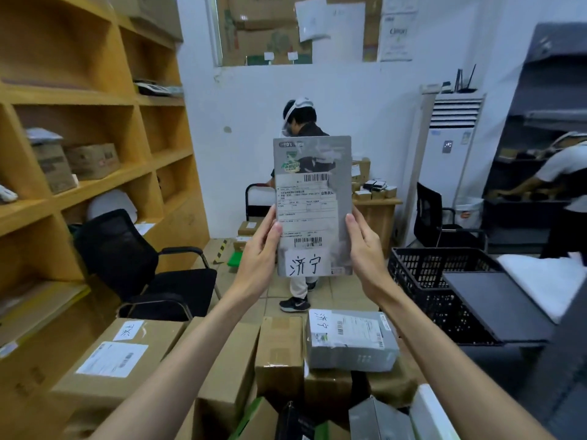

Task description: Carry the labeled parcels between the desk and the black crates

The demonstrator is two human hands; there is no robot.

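— Up at chest height, what is held?
— The grey parcel (313, 204), upright, label facing the camera. The left hand (259, 258) and right hand (365, 252) grip its lower edges.
— And nearby?
— A black crate (422, 281) at right; another grey parcel (349, 339) lies on boxes below.

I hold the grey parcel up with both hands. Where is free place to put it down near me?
The black crate on the right shows open room behind the dark flat panel lying across it. The top of the brown box beside the second grey parcel is bare. Below, the cartons stand crowded together. Both hands grip the grey parcel.
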